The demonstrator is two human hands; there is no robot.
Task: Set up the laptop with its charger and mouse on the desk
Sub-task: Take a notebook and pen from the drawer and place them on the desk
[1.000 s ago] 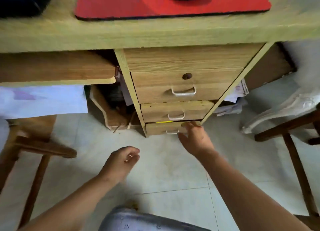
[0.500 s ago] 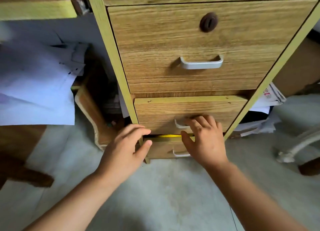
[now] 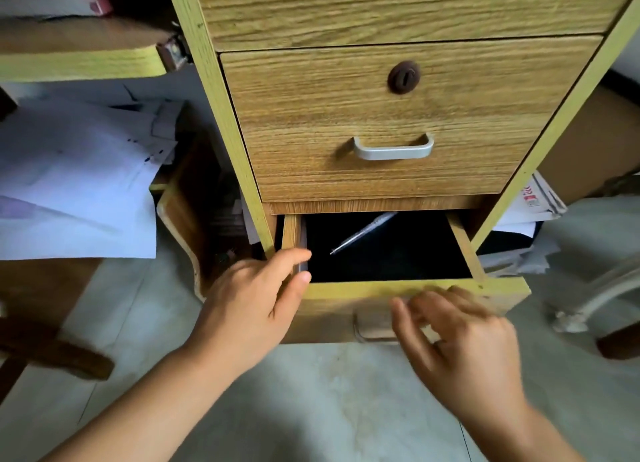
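1. Bare fingers of left hand (image 3: 249, 299) curled over left front corner of open drawer (image 3: 408, 290), thumb tip pressed on yellow-green top edge, fingertips hooked over inner side wall.
2. Blurred right hand (image 3: 460, 337) in front of drawer face, fingers spread and loosely bent, tips at or just short of front rim; contact impossible to tell through blur. Handle (image 3: 372, 325) of this drawer partly hidden behind right thumb.
3. Dark drawer interior, holding one slim silver pen-like object (image 3: 363, 232) lying at a slant near back left; rest of cavity too dark to make out. Laptop, charger and mouse nowhere recognisable in view.
4. Closed upper drawer (image 3: 381, 122) above, overhanging rear of opening, with round lock (image 3: 403, 76) and metal handle (image 3: 393, 150).
5. Loose papers (image 3: 69, 184) crowding space left of cabinet; more papers (image 3: 530, 205) wedged at right.
6. Pale tiled floor (image 3: 329, 402) open in front of drawer, between both forearms.
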